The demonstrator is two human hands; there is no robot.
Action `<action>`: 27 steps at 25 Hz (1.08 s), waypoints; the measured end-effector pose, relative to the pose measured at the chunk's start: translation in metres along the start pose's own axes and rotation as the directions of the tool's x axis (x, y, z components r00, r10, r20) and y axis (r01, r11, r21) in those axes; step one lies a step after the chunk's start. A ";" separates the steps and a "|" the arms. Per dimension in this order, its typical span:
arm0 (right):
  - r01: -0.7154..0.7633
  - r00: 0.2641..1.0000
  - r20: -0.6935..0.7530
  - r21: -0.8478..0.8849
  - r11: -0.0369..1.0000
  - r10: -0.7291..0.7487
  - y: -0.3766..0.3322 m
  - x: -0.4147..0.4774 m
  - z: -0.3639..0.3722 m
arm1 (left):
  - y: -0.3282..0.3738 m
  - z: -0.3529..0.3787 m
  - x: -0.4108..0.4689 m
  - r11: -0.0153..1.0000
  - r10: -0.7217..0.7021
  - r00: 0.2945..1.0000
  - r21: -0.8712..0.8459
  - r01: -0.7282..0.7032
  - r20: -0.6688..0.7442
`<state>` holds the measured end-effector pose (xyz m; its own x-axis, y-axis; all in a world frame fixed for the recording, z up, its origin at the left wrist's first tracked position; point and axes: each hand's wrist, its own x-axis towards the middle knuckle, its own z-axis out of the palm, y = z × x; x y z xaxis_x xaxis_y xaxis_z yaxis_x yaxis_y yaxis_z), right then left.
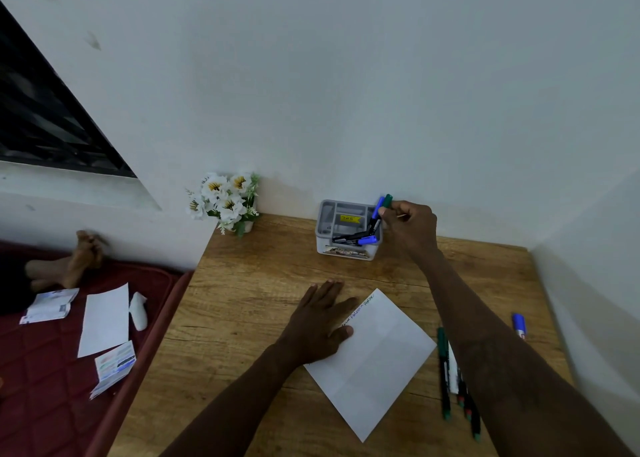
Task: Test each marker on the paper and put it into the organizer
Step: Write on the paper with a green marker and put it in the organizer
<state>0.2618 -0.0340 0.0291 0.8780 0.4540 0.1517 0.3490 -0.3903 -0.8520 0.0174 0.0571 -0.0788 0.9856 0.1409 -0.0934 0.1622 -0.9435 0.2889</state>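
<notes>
Green-capped marker (388, 200) is sitting pinched in the right hand (408, 228) at the grey organizer's (347, 228) right rim, beside a blue marker (375, 212). Left hand (320, 319) is lying flat, fingers spread, pressing the paper (372, 361) onto the wooden table (242, 318).

White wall (346, 75), dark window (41, 120), wooden table (242, 318).

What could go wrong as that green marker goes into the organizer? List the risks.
1. The right hand holds the green marker at the organizer corner, beside a leaning blue marker; it might knock that one out.
2. The small organizer might slide or tip when pushed.
3. The right forearm lies over the markers on the table and could roll them.
</notes>
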 end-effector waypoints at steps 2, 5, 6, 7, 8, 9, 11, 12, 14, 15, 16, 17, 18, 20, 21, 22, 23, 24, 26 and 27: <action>0.007 1.000 -0.012 -0.018 1.000 -0.008 -0.004 0.005 0.002 | 0.000 -0.001 -0.001 1.000 0.008 1.000 -0.002 -0.008 -0.008; -0.006 1.000 -0.017 -0.060 0.998 0.004 -0.006 0.010 0.002 | 0.000 -0.001 -0.003 1.000 0.010 1.000 -0.007 -0.010 -0.012; -0.005 1.000 -0.021 -0.082 0.997 0.004 -0.004 0.011 0.002 | 0.000 0.000 -0.002 1.000 0.011 1.000 -0.001 -0.011 -0.018; -0.010 1.000 -0.023 -0.108 0.994 0.008 -0.002 0.013 0.002 | 0.000 0.001 -0.002 1.000 0.012 1.000 0.004 -0.012 -0.019; -0.012 1.000 -0.014 -0.131 0.991 0.010 0.000 0.015 0.002 | 0.000 0.001 -0.002 1.000 0.010 1.000 0.006 -0.010 -0.017; -0.016 1.000 0.005 -0.150 0.989 0.017 0.001 0.016 0.003 | 0.000 0.002 -0.001 1.000 0.008 1.000 0.006 -0.008 -0.017; -0.025 0.998 0.053 -0.171 0.985 0.034 0.001 0.015 0.004 | -0.001 0.002 -0.001 1.000 0.005 1.000 -0.002 -0.005 -0.020; -0.035 0.997 0.064 -0.168 0.985 0.047 0.001 0.013 0.004 | -0.001 0.002 -0.001 1.000 0.006 1.000 -0.008 -0.006 -0.020; -0.063 0.995 0.066 -0.147 0.987 0.073 0.002 0.009 0.004 | -0.002 0.002 -0.002 1.000 0.005 1.000 -0.022 -0.005 -0.015; -0.075 0.994 0.064 -0.137 0.988 0.084 0.003 0.006 0.003 | -0.002 0.002 -0.001 1.000 0.004 1.000 -0.030 -0.004 -0.011; -0.089 0.994 0.055 -0.132 0.987 0.097 0.005 0.004 0.000 | -0.001 0.002 -0.001 0.999 0.006 1.000 -0.040 -0.006 -0.009; -0.107 0.993 0.043 -0.127 0.986 0.113 0.007 0.001 -0.003 | -0.002 0.002 -0.001 0.999 0.008 1.000 -0.050 -0.009 -0.011; -0.124 0.991 0.028 -0.124 0.985 0.128 0.011 -0.002 -0.008 | -0.002 0.003 -0.001 0.998 0.008 1.000 -0.060 -0.009 -0.015; -0.166 0.986 0.006 -0.097 0.981 0.167 0.018 -0.012 -0.020 | -0.002 0.006 0.000 0.997 0.002 1.000 -0.074 -0.004 -0.023; -0.179 0.984 0.009 -0.088 0.980 0.180 0.022 -0.018 -0.026 | -0.003 0.007 0.001 0.997 -0.001 1.000 -0.074 -0.001 -0.028; -0.186 0.982 0.010 -0.099 0.978 0.188 0.026 -0.025 -0.033 | -0.003 0.007 0.002 0.997 -0.004 1.000 -0.071 0.002 -0.028; -0.199 0.979 0.012 -0.127 0.972 0.202 0.030 -0.031 -0.038 | -0.003 0.007 0.003 0.998 -0.008 1.000 -0.066 0.006 -0.025; -0.221 0.974 0.008 -0.160 0.962 0.225 0.036 -0.038 -0.043 | -0.004 0.008 0.003 0.998 -0.010 1.000 -0.064 0.009 -0.019; -0.279 0.957 0.015 -0.211 0.937 0.289 0.047 -0.052 -0.052 | -0.006 0.009 0.004 0.997 -0.014 1.000 -0.079 0.013 -0.015; -0.296 0.950 0.025 -0.236 0.926 0.310 0.054 -0.057 -0.056 | -0.006 0.008 0.005 0.996 -0.017 1.000 -0.092 0.015 -0.013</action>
<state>0.2486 -0.1264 0.0026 0.9343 0.3309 -0.1326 0.1408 -0.6842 -0.7156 0.0207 0.0609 -0.0889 0.9833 0.1605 -0.0853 0.1809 -0.9095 0.3742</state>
